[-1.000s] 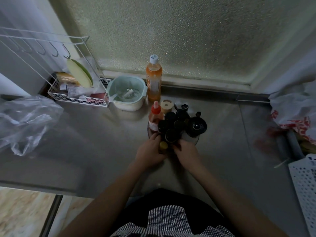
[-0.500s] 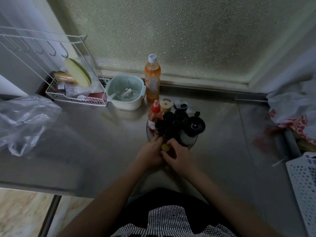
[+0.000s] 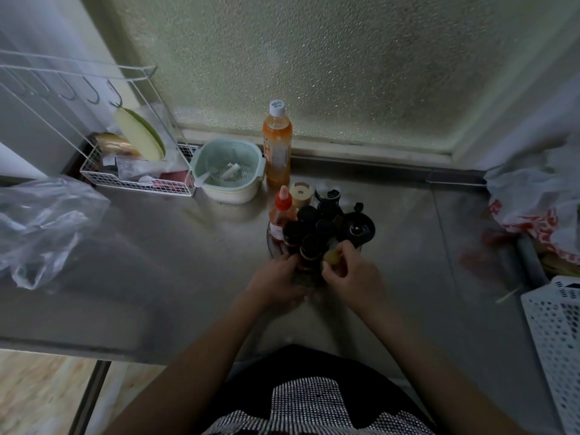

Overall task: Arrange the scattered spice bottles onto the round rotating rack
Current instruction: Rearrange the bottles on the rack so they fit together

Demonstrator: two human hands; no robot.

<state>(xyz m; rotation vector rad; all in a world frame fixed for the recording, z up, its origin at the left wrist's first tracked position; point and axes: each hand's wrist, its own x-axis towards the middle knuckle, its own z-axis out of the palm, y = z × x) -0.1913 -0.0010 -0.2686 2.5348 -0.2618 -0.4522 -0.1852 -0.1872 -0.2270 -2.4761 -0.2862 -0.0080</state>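
The round rotating rack [image 3: 272, 246] stands on the steel counter, crowded with several dark-capped spice bottles [image 3: 309, 246], a red-capped sauce bottle [image 3: 282, 211], a beige-lidded jar [image 3: 301, 194] and a black grinder [image 3: 359, 229]. My right hand [image 3: 351, 274] is at the rack's near edge, fingers closed on a small yellow-capped bottle [image 3: 331, 256]. My left hand [image 3: 277, 281] presses against the near-left side of the rack, its fingers partly hidden behind the bottles; whether it grips one I cannot tell.
A tall orange drink bottle [image 3: 277, 146] and a pale green colander bowl [image 3: 229, 169] stand behind the rack. A white wire rack [image 3: 135, 180] sits far left, a clear plastic bag [image 3: 44, 224] on the left, a printed bag [image 3: 533, 196] and white perforated basket [image 3: 555, 334] on the right.
The yellow-capped bottle has gone from between both hands to my right hand and moved right and up to the rack's edge. My left hand stayed at the rack's near-left side.
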